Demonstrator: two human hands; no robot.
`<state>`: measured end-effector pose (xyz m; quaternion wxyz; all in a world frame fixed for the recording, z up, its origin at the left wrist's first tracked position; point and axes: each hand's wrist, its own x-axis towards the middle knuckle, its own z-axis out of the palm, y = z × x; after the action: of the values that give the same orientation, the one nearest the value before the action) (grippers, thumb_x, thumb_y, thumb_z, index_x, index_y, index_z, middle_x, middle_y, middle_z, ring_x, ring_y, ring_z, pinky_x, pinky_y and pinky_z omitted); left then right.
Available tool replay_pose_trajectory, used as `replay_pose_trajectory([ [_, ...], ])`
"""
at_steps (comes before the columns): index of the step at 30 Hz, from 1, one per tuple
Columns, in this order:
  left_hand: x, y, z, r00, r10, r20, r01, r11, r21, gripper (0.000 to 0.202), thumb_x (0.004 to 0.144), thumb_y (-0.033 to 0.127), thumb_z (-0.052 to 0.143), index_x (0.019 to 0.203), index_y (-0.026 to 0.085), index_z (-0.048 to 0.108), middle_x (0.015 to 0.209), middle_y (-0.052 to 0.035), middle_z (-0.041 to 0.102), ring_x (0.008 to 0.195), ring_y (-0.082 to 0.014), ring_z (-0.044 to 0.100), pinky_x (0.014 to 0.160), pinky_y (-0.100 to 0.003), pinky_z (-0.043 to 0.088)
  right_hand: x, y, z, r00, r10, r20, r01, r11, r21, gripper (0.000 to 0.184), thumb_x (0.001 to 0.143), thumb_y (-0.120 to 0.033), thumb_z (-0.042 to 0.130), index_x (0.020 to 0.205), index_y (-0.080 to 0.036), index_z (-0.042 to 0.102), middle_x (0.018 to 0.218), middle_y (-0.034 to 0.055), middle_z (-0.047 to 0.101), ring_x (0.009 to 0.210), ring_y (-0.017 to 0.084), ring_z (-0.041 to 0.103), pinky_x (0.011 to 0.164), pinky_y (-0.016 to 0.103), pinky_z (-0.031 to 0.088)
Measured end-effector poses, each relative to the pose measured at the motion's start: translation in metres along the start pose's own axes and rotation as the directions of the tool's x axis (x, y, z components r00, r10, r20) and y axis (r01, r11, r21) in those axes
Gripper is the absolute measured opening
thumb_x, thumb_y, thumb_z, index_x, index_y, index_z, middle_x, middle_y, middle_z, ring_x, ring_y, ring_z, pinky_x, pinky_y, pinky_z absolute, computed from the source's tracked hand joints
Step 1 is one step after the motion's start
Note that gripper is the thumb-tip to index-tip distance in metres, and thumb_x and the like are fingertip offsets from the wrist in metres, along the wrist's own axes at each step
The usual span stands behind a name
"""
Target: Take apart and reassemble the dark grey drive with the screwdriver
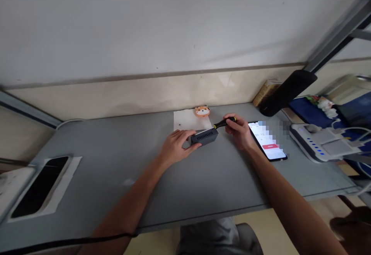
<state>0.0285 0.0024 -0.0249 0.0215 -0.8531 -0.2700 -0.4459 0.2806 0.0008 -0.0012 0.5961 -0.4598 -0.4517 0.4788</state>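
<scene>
Left hand (176, 145) closed over the near end of a dark grey slotted casing (205, 139), fingers across the top, casing resting on the grey tabletop (110, 185) between both hands and just in front of a white paper sheet (191, 120). Right hand (238, 131) closed around the black-and-yellow handle of a screwdriver (224, 122), shaft angled down and lying along the casing's upper face. Tip hidden near the left fingers; engagement with any fastener not determinable from this view.

Status as observed: casing in one piece, top seated, no opened panel and no detached part in view. On the paper sheet, one small dark speck, too small to identify, and at its far edge an orange shiba-face figurine (202, 111). Extent of work done on the casing not determinable; any fasteners not visible. Separation of the casing not evident at this point.

Beyond the right hand, a smartphone (268, 142) flat on the tabletop, screen lit, showing a timer-like display with a red button, part of the screen pixelated. Further right, a white device with blue lights (324, 143). At far left, a dark rectangular cutout (39, 187) in the tabletop.
</scene>
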Motion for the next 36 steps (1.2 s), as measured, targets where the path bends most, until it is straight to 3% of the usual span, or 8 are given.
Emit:
replay_pose_trajectory([
  [7, 0.001, -0.001, -0.004, 1.0, -0.001, 0.012, 0.001, 1.0, 0.015, 0.024, 0.097, 0.038, 0.067, 0.112, 0.02, 0.06, 0.089, -0.0042, 0.078, 0.072, -0.0167, 0.074, 0.074, -0.03, 0.059, 0.001, 0.002, -0.003, 1.0, 0.022, 0.019, -0.021, 0.999, -0.046, 0.03, 0.068, -0.047, 0.081, 0.083, -0.024, 0.069, 0.061, -0.004, 0.047, 0.052, 0.011, 0.038, 0.051, 0.029, 0.023],
  [19, 0.003, -0.001, -0.005, 0.999, 0.032, 0.04, -0.033, 0.999, 0.026, 0.014, 0.096, 0.034, 0.067, 0.098, 0.021, 0.062, 0.085, -0.0024, 0.076, 0.073, -0.016, 0.073, 0.072, -0.028, 0.057, -0.001, -0.003, -0.012, 0.998, -0.049, 0.046, 0.056, 0.985, -0.16, 0.027, 0.074, -0.048, 0.08, 0.086, -0.025, 0.072, 0.065, -0.0022, 0.049, 0.055, 0.013, 0.041, 0.052, 0.03, 0.028],
  [23, 0.003, 0.001, -0.004, 0.999, 0.042, 0.012, -0.043, 0.999, 0.027, 0.014, 0.096, 0.033, 0.067, 0.096, 0.021, 0.061, 0.083, -0.0023, 0.076, 0.073, -0.0158, 0.073, 0.072, -0.028, 0.057, 0.0, -0.001, -0.01, 0.998, -0.064, -0.026, 0.059, 0.988, -0.145, 0.029, 0.077, -0.05, 0.078, 0.09, -0.025, 0.072, 0.06, -0.0037, 0.047, 0.053, 0.012, 0.04, 0.051, 0.029, 0.027],
  [26, 0.002, 0.0, -0.002, 0.999, 0.039, 0.03, -0.04, 0.999, 0.029, 0.011, 0.095, 0.032, 0.066, 0.094, 0.022, 0.062, 0.082, -0.002, 0.076, 0.075, -0.0164, 0.074, 0.073, -0.028, 0.058, 0.0, 0.002, -0.002, 0.995, -0.04, -0.089, 0.017, 0.969, -0.246, 0.035, 0.078, -0.052, 0.077, 0.099, -0.024, 0.074, 0.056, -0.0048, 0.045, 0.052, 0.012, 0.039, 0.049, 0.028, 0.027],
  [32, 0.0, 0.001, 0.0, 0.999, 0.028, 0.047, -0.029, 0.999, 0.038, 0.007, 0.094, 0.028, 0.064, 0.096, 0.022, 0.063, 0.086, -0.0034, 0.075, 0.078, -0.0167, 0.074, 0.075, -0.029, 0.059, -0.002, 0.016, 0.015, 0.999, -0.032, 0.003, 0.031, 0.93, -0.366, 0.04, 0.078, -0.053, 0.076, 0.104, -0.024, 0.077, 0.076, 0.0022, 0.068, 0.064, 0.016, 0.052, 0.057, 0.03, 0.042],
  [36, 0.001, 0.003, -0.004, 0.998, 0.026, 0.065, -0.027, 0.999, 0.024, 0.002, 0.094, 0.023, 0.061, 0.095, 0.022, 0.062, 0.084, -0.0035, 0.074, 0.075, -0.0172, 0.072, 0.07, -0.03, 0.058, 0.003, 0.025, 0.021, 1.0, -0.007, 0.015, 0.012, 0.929, -0.369, 0.038, 0.076, -0.052, 0.077, 0.104, -0.026, 0.08, 0.086, 0.0049, 0.074, 0.07, 0.018, 0.056, 0.059, 0.031, 0.044],
])
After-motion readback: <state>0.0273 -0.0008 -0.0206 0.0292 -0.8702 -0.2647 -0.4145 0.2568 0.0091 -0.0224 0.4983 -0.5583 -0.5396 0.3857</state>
